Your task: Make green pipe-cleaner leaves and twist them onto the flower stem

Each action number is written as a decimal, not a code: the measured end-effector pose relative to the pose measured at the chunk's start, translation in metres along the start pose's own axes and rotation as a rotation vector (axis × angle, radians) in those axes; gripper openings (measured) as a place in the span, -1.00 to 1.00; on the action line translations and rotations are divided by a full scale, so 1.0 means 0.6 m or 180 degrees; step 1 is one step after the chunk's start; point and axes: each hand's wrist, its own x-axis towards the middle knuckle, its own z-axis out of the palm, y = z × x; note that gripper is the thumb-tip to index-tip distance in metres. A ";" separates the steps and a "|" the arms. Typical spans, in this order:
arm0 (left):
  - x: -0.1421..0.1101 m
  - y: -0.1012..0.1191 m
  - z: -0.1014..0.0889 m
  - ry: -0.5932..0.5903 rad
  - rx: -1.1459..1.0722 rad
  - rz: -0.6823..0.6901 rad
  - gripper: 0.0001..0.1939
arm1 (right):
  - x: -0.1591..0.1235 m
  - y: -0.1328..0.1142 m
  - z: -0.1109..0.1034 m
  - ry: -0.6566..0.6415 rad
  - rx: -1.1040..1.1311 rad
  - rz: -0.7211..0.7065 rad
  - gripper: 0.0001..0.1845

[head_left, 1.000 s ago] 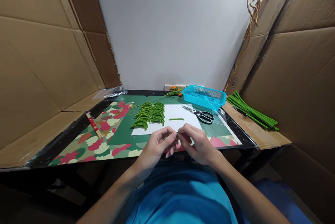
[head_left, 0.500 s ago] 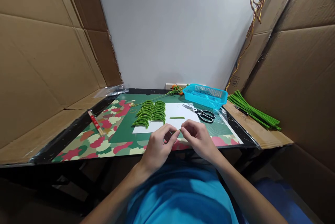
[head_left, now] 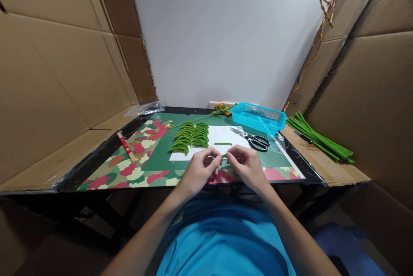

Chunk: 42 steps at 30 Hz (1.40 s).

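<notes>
**Short green strip (head_left: 223, 155) held crosswise**

It sits between your left hand (head_left: 199, 171) and right hand (head_left: 248, 166), each pinching one end; its long axis runs left to right, right end slightly higher in view. Beyond, another strip (head_left: 223, 144) lies crosswise on white paper (head_left: 222, 134).

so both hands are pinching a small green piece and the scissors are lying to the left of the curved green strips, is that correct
Not quite: the scissors lie to the right of the curved green strips, as the head view shows. The left hand and right hand do pinch a small green piece.
</notes>
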 end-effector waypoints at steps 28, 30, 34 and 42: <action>-0.007 -0.016 0.019 0.0794 0.1248 0.0344 -0.80 | -0.021 0.017 0.041 0.0568 -0.1853 -0.1026 -0.71; -0.009 -0.015 0.024 0.0887 0.1353 0.0376 -0.81 | -0.021 0.018 0.043 0.0600 -0.1868 -0.1012 -0.70; -0.009 -0.012 0.030 0.0984 0.1419 0.0382 -0.83 | -0.022 0.017 0.041 0.0694 -0.1823 -0.0939 -0.69; -0.008 -0.017 0.017 0.0883 0.1312 0.0099 -0.85 | -0.023 0.017 0.044 0.0751 -0.1813 -0.0707 -0.76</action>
